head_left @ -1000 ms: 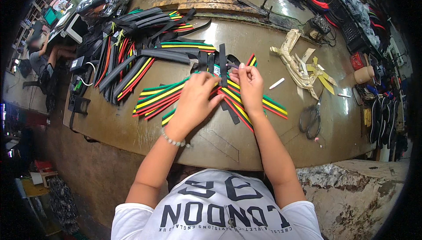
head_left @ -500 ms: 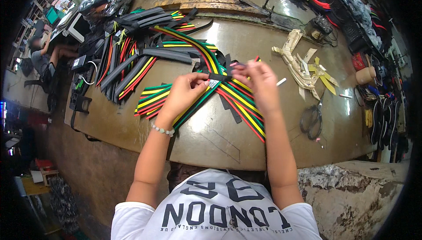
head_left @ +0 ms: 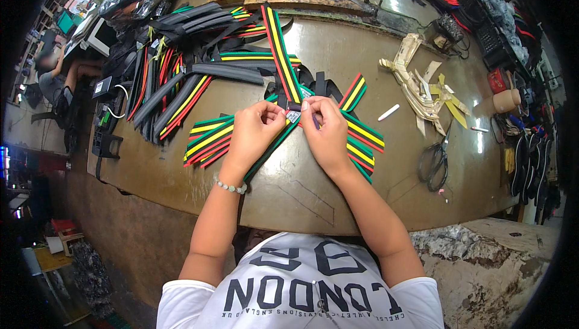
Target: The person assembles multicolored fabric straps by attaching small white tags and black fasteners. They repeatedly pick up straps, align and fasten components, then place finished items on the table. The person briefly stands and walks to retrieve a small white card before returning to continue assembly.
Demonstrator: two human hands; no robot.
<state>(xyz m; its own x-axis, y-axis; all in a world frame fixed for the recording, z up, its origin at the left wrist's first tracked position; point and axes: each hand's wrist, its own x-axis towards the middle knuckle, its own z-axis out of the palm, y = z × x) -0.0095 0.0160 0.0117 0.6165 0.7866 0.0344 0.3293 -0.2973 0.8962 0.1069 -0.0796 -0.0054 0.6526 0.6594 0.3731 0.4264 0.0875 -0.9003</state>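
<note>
A striped webbing strap [head_left: 279, 45] in red, yellow, green and black stands up from the middle of the bundle, with a black band [head_left: 294, 107] across it and a small white label [head_left: 293, 116] below. My left hand [head_left: 259, 125] pinches the strap's left edge beside the label, thumb and forefinger together. Opposite it, my right hand [head_left: 329, 133] is closed at the band's right end. A slim, dark purplish object [head_left: 316, 122] shows among the right fingers; its kind is unclear. More striped straps [head_left: 208, 139] fan out under both hands, on the left and the right.
Grey padded straps and striped ones heap up at the back left [head_left: 181, 82]. To the right lie a white marker-like stick [head_left: 389, 112], pale cut strips [head_left: 410, 79] and black-handled scissors [head_left: 433, 166]. A person [head_left: 51, 72] sits at the far left.
My right hand has come down and left, now close to my left hand at the band. The long strap's far end has swung right and stands straighter.
</note>
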